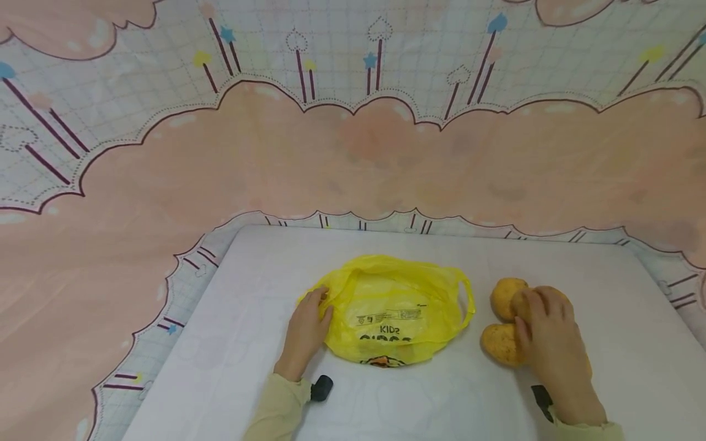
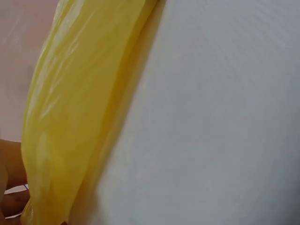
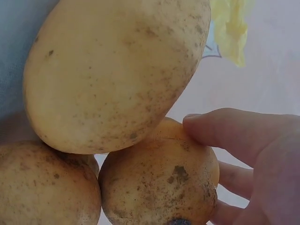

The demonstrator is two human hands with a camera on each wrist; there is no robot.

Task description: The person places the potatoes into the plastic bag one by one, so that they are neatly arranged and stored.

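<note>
A yellow plastic bag lies on the white table, its mouth spread and some lettering showing on it. My left hand holds the bag's left edge; in the left wrist view fingers show beside the yellow plastic. To the right of the bag, my right hand grips a potato between thumb and fingers. Other potatoes lie close around it: one behind, one in front, and more partly hidden under the hand. A large potato fills the top of the right wrist view.
The white table runs back to a patterned cloth backdrop with pink scalloped shapes. A loop handle of the bag points toward the potatoes. Small black devices sit at both wrists.
</note>
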